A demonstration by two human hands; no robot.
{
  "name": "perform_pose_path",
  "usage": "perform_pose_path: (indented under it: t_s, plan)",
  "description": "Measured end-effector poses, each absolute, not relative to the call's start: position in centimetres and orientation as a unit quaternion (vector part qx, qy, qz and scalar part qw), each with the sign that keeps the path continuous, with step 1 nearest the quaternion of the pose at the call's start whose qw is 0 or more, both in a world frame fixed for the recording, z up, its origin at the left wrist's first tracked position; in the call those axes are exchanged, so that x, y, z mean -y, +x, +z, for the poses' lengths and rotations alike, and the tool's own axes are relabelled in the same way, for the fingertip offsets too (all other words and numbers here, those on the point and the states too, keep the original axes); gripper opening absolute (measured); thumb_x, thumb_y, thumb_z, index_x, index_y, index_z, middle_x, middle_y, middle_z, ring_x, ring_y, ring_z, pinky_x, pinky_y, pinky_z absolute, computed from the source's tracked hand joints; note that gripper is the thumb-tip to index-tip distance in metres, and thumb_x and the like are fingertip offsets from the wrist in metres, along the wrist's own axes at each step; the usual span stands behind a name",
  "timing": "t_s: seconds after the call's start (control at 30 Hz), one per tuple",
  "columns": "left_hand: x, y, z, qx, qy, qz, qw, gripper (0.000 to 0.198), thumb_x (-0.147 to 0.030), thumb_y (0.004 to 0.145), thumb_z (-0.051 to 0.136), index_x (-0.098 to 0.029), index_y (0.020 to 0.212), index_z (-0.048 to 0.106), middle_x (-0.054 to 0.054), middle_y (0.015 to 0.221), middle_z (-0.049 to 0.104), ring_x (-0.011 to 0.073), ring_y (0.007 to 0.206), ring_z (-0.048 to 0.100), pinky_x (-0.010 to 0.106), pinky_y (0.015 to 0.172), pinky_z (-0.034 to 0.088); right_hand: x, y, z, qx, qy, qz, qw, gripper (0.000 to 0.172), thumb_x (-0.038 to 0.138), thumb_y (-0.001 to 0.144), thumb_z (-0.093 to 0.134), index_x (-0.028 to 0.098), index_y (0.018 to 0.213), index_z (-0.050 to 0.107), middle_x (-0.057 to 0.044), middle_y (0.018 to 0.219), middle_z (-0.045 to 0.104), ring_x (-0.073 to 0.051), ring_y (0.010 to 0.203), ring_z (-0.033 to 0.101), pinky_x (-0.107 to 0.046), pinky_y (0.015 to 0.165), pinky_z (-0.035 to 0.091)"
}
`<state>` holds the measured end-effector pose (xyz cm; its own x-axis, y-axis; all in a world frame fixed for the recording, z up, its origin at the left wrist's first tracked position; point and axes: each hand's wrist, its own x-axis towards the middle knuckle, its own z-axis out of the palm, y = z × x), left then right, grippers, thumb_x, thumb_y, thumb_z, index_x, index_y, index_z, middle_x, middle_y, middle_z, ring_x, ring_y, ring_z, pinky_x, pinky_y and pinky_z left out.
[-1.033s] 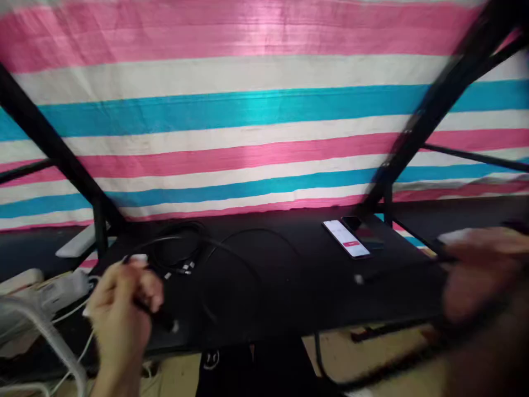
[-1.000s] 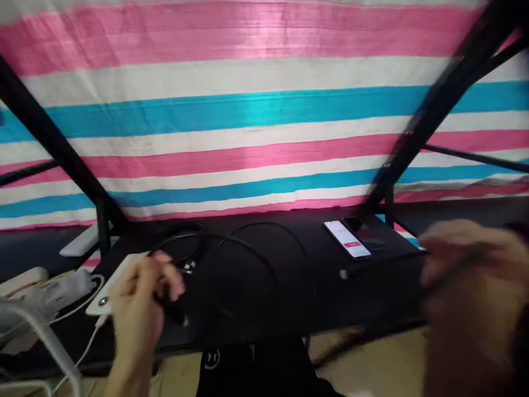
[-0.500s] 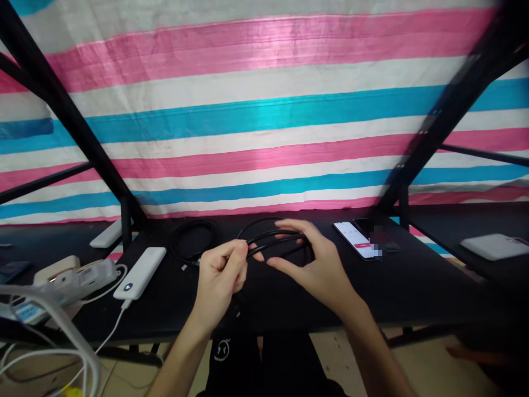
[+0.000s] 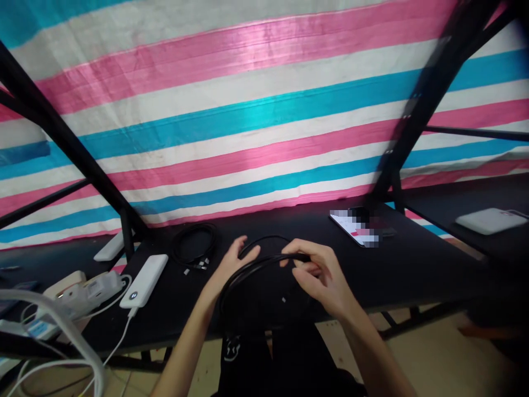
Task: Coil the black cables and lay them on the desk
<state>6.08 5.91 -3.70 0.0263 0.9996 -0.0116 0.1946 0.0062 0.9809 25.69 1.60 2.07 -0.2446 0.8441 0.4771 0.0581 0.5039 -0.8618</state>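
A coiled black cable (image 4: 248, 268) hangs in loops above the front of the black table. My right hand (image 4: 320, 270) grips the bundled strands between thumb and fingers on the coil's right side. On the left, my left hand (image 4: 231, 267) has its thumb and fingers apart, with the loops passing beside it; whether it touches them I cannot tell. A small plug end (image 4: 284, 300) shows below the strands. Behind my left hand lies a second black cable coil (image 4: 194, 226), its light connector ends (image 4: 202, 264) resting on the table.
A white power bank (image 4: 144, 281) with a white cord lies to the left, beside a white power strip (image 4: 93, 292). A phone (image 4: 351, 227) rests at the right rear. Black frame posts (image 4: 103, 193) stand on both sides. A striped tarp (image 4: 264, 116) hangs behind the table (image 4: 397, 270).
My left hand has let go of the strands and opened. My right hand, open before, has closed on the bundle. The coil hangs lower and wider. The view has tilted slightly.
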Motion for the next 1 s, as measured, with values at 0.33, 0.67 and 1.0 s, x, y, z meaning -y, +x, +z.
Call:
perform_pose_path:
  t_s: [0.33,0.67,1.0]
  plan:
    - [-4.0,7.4,-0.4,-0.383,0.540,0.393,0.638,0.037,-0.051,0.090,0.044,-0.016,0.087,0.058,0.002,0.063,0.060,0.0137,0.058,0.061,0.022,0.057,0.045,-3.3,27.0,0.2,0.665,-0.453,0.216,0.552,0.014,0.033,0.076,0.068,0.020,0.076,0.072,-0.002,0.072,0.068,-0.010,0.052,0.052,-0.020,0.045,0.038]
    - [-3.3,6.9,0.5,-0.427,0.648,0.431,0.461,0.021,-0.034,0.079,0.066,-0.015,0.072,0.068,0.000,0.064,0.057,0.0096,0.058,0.049,0.019,0.053,0.037,-5.4,25.0,-0.3,0.751,-0.410,0.069,0.513,0.032,0.030,0.069,0.073,0.022,0.100,0.067,-0.009,0.102,0.060,-0.025,0.097,0.055,-0.041,0.086,0.042]
    - [-5.7,3.2,-3.4,-0.364,0.492,0.406,0.679,0.049,-0.061,0.074,0.060,-0.017,0.058,0.046,-0.011,0.042,0.020,0.0024,0.034,0.010,0.016,0.030,0.008,-7.3,24.2,-2.9,0.625,-0.442,0.386,0.514,0.048,0.041,0.073,0.065,0.018,0.045,0.034,0.005,0.046,0.025,-0.006,0.043,0.025,-0.021,0.039,0.017]
